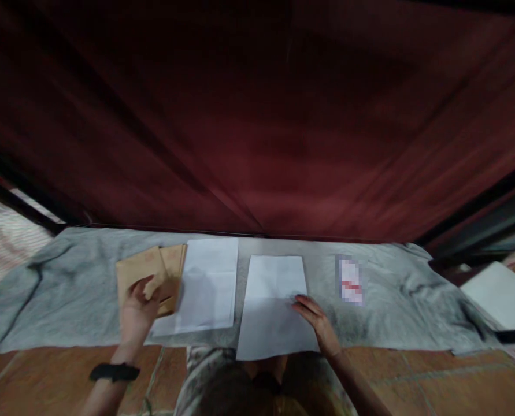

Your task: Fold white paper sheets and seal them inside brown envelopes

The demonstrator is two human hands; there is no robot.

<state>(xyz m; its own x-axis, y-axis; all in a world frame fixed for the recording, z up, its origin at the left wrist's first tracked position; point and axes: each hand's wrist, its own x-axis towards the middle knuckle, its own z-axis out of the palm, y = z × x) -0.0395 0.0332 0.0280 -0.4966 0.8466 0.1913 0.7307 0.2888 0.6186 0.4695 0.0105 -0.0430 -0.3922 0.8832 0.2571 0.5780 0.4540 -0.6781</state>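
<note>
My left hand [140, 306] hovers over or touches the brown envelopes [138, 263], its fingers curled but apart, with nothing visible between them. The envelopes lie overlapping at the left of the grey cloth. Just right of them rests a stack of white paper [209, 289], partly under the envelopes. A single-looking white sheet [274, 300] with a faint crosswise crease lies in front of me, its near end reaching past the cloth's edge. On this sheet's right edge rests my right hand [315, 320], fingers stretched out.
The grey cloth [391, 294] is spread over a tiled floor [396, 370]. A blurred-out white and red item [350, 281] lies on its right part. A dark red fabric panel [283, 144] rises behind. A white flat object [500, 294] stands at far right.
</note>
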